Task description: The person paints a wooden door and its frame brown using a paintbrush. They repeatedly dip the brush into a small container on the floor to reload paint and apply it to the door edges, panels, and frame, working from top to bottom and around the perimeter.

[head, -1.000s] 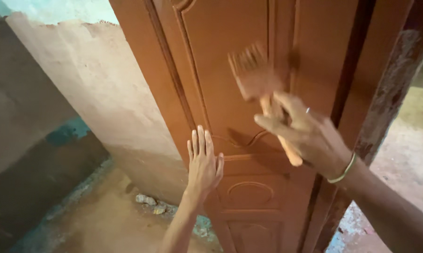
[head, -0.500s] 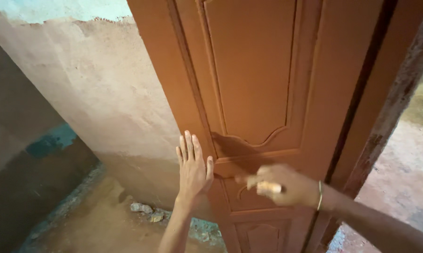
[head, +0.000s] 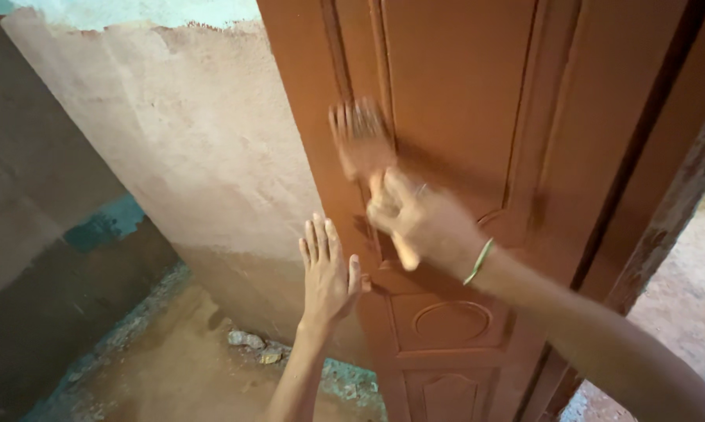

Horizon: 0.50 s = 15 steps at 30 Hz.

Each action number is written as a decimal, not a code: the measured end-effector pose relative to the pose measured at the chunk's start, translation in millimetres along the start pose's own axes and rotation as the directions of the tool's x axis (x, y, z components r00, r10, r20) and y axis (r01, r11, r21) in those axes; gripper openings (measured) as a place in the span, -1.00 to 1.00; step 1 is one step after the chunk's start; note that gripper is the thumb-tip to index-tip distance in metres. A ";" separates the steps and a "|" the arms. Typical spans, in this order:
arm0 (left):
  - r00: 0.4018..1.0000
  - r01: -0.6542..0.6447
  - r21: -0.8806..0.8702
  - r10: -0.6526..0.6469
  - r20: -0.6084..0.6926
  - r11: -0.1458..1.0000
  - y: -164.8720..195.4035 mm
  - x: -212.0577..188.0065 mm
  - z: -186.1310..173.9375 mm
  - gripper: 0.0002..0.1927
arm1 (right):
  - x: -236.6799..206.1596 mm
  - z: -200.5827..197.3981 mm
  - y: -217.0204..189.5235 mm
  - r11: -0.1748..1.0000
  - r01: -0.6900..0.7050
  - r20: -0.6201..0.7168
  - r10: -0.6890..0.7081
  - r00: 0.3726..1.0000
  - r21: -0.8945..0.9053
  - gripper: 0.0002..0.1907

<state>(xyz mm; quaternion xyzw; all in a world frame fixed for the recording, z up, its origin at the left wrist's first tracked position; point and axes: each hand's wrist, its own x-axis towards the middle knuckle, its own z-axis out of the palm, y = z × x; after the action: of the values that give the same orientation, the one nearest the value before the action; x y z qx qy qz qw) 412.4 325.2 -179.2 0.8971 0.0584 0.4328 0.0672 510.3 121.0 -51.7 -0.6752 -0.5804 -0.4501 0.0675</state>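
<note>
Head view: paintbrush, bristles blurred, lies against the left stile of the brown panelled door, gripped by its handle in the closed right hand. Left hand, fingers spread flat, presses the door's left edge just below the brush. Rough plaster wall stands left of the door, small stones at its base.

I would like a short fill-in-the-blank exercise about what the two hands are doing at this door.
1. The right hand holds a ____ against the door.
2. The left hand lies ____ on the door's edge, fingers pointing up.
3. On the right wrist sits a thin green ____.
4. Small ____ lie on the floor by the wall.

Missing words: brush; flat; bangle; stones
</note>
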 end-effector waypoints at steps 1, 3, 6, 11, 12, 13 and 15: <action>1.000 0.008 0.004 -0.008 -0.009 1.000 -3.4 -3.8 -2.0 -0.21 | -9.1 13.3 -14.9 0.995 0.099 -0.063 -0.098 0.993 0.013 -0.59; 0.999 0.021 0.014 -0.021 -0.034 1.000 -11.3 -10.3 -7.7 -0.23 | -36.5 32.8 -46.1 0.965 0.200 0.058 -0.212 0.976 0.167 -0.58; 0.994 0.111 0.008 -0.110 -0.007 0.994 -23.9 -19.4 -19.4 -0.20 | -67.1 44.7 -65.8 0.805 0.047 0.341 -0.302 0.890 0.591 -0.63; 0.993 0.120 0.040 -0.120 -0.004 0.992 -32.5 -17.7 -27.9 -0.21 | -29.9 31.9 -33.4 0.578 -0.032 0.146 -0.151 0.978 0.815 -0.76; 0.994 0.105 0.062 -0.105 0.000 0.993 -32.0 -15.6 -27.6 -0.22 | -11.8 26.4 -22.6 0.693 -0.065 0.191 -0.105 0.976 0.718 -0.81; 0.995 0.100 0.053 -0.100 0.008 0.994 -30.8 -14.2 -27.1 -0.21 | 5.9 19.7 -12.4 0.792 -0.098 0.228 -0.053 0.972 0.602 -0.84; 0.996 0.086 0.038 -0.087 0.017 0.996 -29.3 -9.8 -26.5 -0.20 | 26.3 -1.5 3.9 0.798 -0.111 0.099 0.064 0.993 0.593 -0.72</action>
<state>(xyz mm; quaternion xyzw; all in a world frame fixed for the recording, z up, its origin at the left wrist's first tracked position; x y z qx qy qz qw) 384.2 354.3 -175.4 0.8988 0.1046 0.4199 0.0696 510.7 137.9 -31.0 -0.6620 -0.6628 -0.2156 0.2758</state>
